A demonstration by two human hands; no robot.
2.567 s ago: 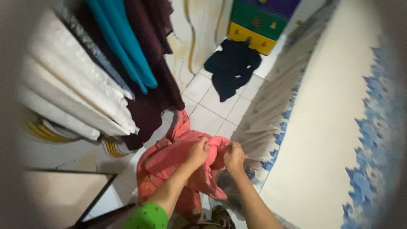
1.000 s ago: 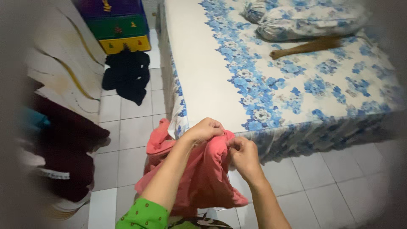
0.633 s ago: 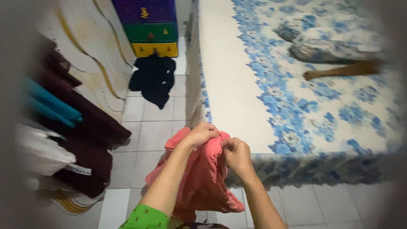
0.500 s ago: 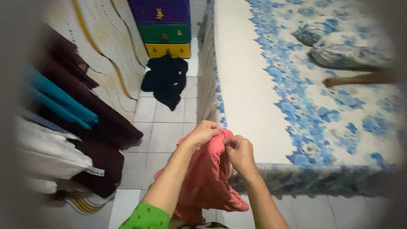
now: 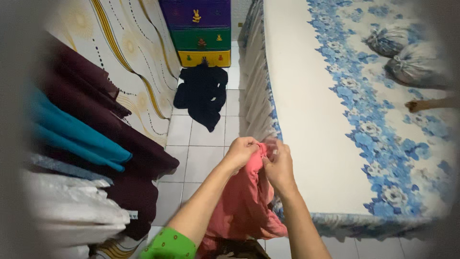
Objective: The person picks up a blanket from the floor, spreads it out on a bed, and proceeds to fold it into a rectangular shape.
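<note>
A salmon-pink garment hangs down in front of me, held up at its top edge by both hands. My left hand is closed on the bunched cloth on the left. Close beside it, my right hand pinches the same edge from the right, the two hands nearly touching. The cloth hangs just off the near corner of a bed with a white sheet printed with blue flowers. My left sleeve is green.
A dark garment lies on the white tiled floor before a purple, green and yellow drawer unit. Maroon, teal and white cloths hang at the left. Two tied bundles rest on the bed.
My view has swung, so the bed now runs along the right and the hanging cloths fill the left. Both hands kept hold of the pink garment and drew closer together at its top edge.
</note>
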